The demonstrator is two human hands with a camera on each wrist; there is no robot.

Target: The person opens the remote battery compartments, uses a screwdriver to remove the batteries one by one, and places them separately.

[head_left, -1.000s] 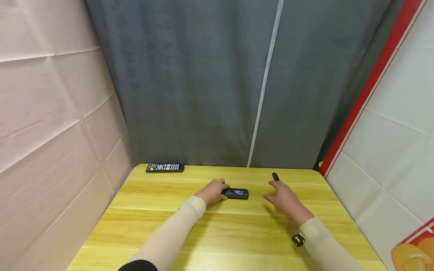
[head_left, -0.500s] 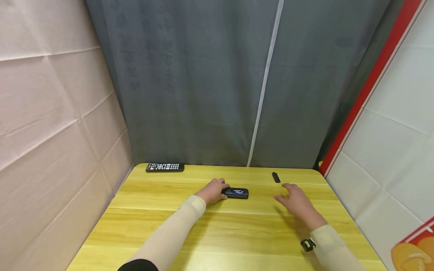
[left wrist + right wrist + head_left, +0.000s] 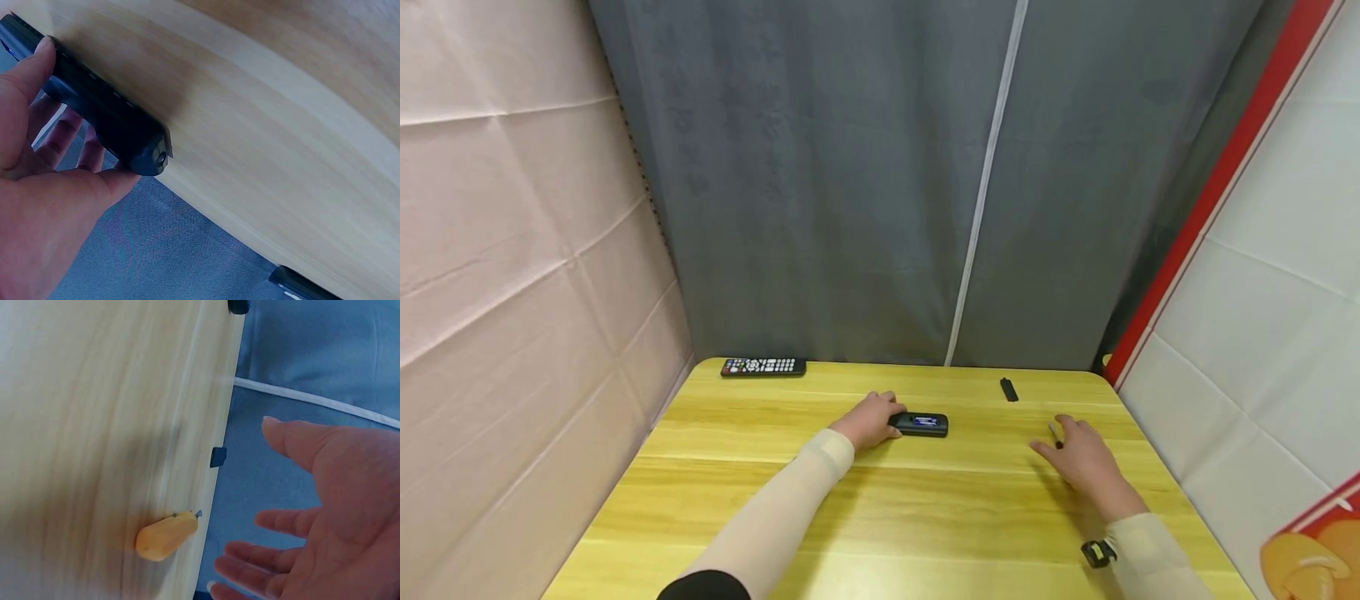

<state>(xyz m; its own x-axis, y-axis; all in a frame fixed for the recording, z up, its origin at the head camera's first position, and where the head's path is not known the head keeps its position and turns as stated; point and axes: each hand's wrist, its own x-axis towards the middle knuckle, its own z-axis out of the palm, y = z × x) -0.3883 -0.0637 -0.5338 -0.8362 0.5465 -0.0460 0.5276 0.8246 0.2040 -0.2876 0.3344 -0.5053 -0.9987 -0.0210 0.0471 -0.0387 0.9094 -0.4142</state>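
Observation:
My left hand [image 3: 868, 422] grips one end of a black remote control [image 3: 922, 424]. The remote lies back side up, its battery compartment uncovered and something blue inside. In the left wrist view, thumb and fingers curl round the remote [image 3: 106, 94] from both sides. My right hand [image 3: 1084, 458] is over the table at the right, thumb and fingers spread, holding nothing. Between them shows a thin grey shaft [image 3: 1053, 430] with a dark part. The right wrist view shows a small tool with an orange handle [image 3: 164, 539]. A black battery cover [image 3: 1009, 390] lies beyond the right hand.
A second black remote control [image 3: 763, 367], buttons up, lies at the table's back left corner. A grey curtain [image 3: 850, 208] hangs behind the wooden table [image 3: 925, 508]. White walls stand at the left [image 3: 512, 333] and right [image 3: 1262, 333].
My right hand has moved away from the battery cover, right and toward me, to the small tool, leaving the cover on the table. The left hand keeps holding the remote in place.

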